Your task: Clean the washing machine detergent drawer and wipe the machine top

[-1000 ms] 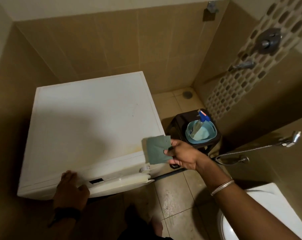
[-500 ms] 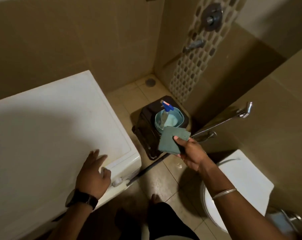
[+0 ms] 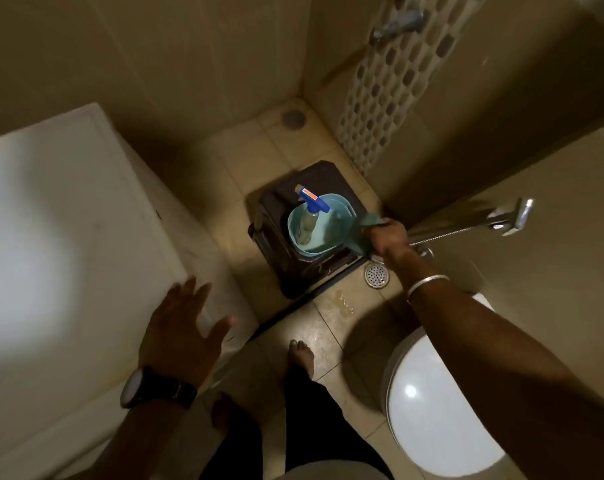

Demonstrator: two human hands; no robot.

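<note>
The white washing machine (image 3: pixel 68 244) fills the left side, its top blurred. My left hand (image 3: pixel 182 327), with spread straight fingers and a dark watch on the wrist, hovers over the machine's front right corner. My right hand (image 3: pixel 387 237) reaches down to the right rim of a light blue basin (image 3: pixel 331 233) and holds a green cloth (image 3: pixel 368 225) against it; most of the cloth is hidden by the hand. A spray bottle (image 3: pixel 309 213) with a blue head stands tilted inside the basin. The detergent drawer is out of sight.
The basin sits on a dark stool (image 3: pixel 293 261) on the tiled floor. A white toilet lid (image 3: pixel 435 410) lies at the lower right, a floor drain (image 3: pixel 376 275) near the stool, a metal hand sprayer (image 3: pixel 508 220) on the right wall. My bare foot (image 3: pixel 300 358) stands below the stool.
My view has swung right and down. My right hand has carried the green cloth down to the basin's rim. My left hand has lifted off the machine's edge, fingers spread.
</note>
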